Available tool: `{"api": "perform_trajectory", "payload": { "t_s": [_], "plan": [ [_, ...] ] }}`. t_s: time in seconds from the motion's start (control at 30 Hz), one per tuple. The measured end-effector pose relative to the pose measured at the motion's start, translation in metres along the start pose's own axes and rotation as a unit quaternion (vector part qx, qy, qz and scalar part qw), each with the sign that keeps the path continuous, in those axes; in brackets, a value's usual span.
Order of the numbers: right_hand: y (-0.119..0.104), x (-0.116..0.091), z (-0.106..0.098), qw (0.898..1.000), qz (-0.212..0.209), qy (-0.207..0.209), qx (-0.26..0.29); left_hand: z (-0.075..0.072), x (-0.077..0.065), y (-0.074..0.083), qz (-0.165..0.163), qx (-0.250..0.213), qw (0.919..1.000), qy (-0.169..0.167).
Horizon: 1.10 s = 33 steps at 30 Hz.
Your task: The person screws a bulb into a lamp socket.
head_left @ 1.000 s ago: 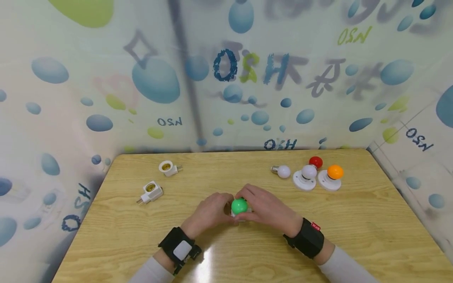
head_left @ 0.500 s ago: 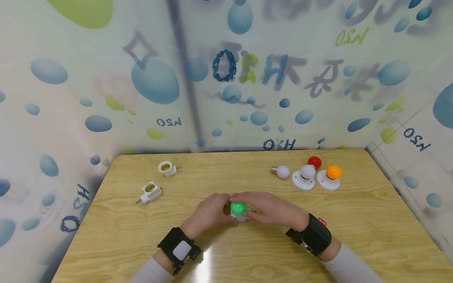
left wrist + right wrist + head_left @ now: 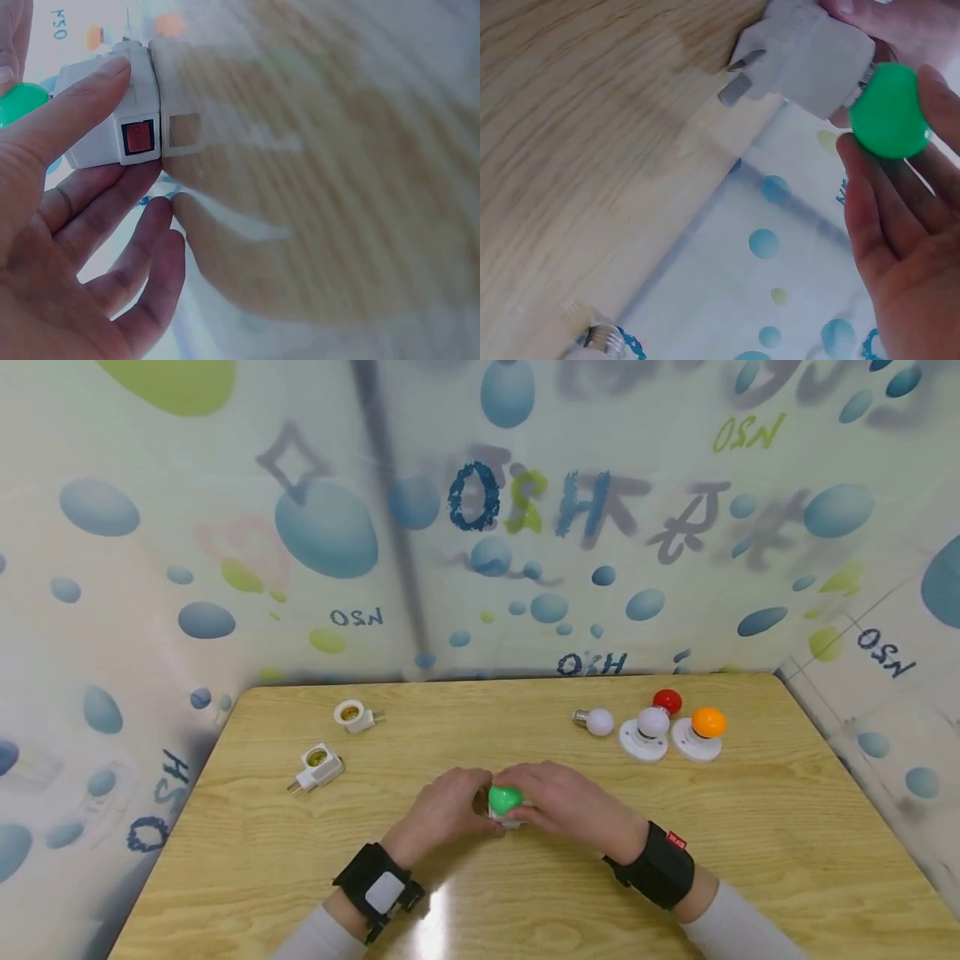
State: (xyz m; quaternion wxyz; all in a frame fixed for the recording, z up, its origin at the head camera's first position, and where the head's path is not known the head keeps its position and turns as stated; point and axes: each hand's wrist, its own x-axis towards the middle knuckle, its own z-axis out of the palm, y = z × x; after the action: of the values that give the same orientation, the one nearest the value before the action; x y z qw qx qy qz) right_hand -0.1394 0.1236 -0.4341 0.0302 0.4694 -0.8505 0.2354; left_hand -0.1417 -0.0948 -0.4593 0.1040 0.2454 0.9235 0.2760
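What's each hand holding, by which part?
The left hand grips the white plastic socket adapter by its sides; the right hand holds the round green bulb by its globe.

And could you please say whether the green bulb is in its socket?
Apparently partly in: the right wrist view shows metal thread between the green bulb and the white socket.

Glare streaks the table (image 3: 432, 917); wrist views look hazy.
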Motion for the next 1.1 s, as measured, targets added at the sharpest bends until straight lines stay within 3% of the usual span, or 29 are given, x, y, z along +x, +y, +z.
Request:
{"api": "perform_trajectory", "payload": {
  "t_s": [0.23,0.47,0.67,0.8,0.9,1.1],
  "plan": [
    [-0.002,-0.001,0.005,0.999,-0.004,0.024,-0.045,0.006,-0.001,-0.001,0.001,0.008,0.9999,0.014],
    [0.000,0.003,-0.001,0.997,0.057,-0.036,0.049,0.006,0.000,-0.002,0.012,0.008,0.9998,0.017],
    [0.005,0.000,-0.009,0.988,0.046,-0.088,0.115,0.002,-0.001,-0.002,0.003,0.003,1.0000,0.004],
    [0.006,0.000,-0.012,0.984,0.048,-0.099,0.139,0.000,0.000,-0.002,0.009,0.003,1.0000,0.003],
    [0.006,0.000,-0.011,0.986,0.045,-0.085,0.132,0.000,0.000,-0.002,0.012,0.007,0.9999,0.003],
    [0.003,-0.001,-0.002,0.998,0.019,-0.029,0.048,0.002,0.000,-0.001,0.009,0.020,0.9997,0.007]
  ]
}}
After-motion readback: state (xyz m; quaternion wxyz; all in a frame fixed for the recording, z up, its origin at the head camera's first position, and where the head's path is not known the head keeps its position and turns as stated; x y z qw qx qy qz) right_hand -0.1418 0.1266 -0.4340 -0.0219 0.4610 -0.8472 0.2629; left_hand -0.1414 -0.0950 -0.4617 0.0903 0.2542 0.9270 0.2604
